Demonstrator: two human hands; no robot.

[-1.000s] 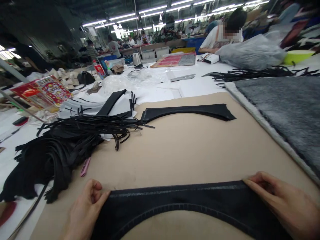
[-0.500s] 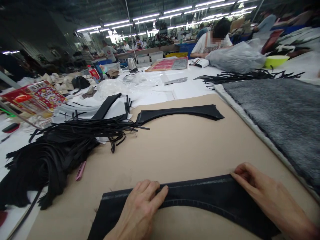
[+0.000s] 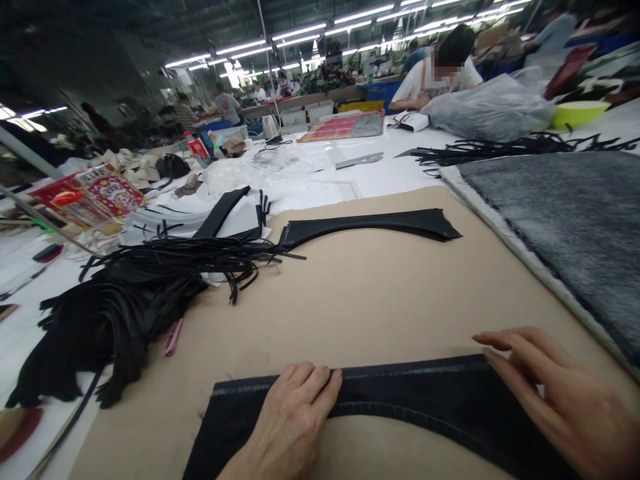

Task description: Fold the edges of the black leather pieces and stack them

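- Left hand: its fingers lie close together, palm down, over the far edge of the black piece, left of that edge's middle; whether they pinch it, I cannot tell.
- Right hand: thumb and forefinger stand slightly parted at the piece's far right corner, with nothing clearly gripped between them.
- The black piece lies on the brown sheet, at the near side, directly in front of the person. Its long axis runs left to right, the right end a little farther away; its hollow curve faces the person, and its 2 ends flare nearward, out of view at the bottom.
- It looks dark and matt, with a pale, chalky line along the nearly straight far edge and short, light ticks along the curve.
- Beyond it, similar black pieces lie stacked, curve likewise facing near.
- To the left: a pink tool and a heap of black strips.
- To the right: a grey, fleecy sheet.
- Farther off: the white counter.
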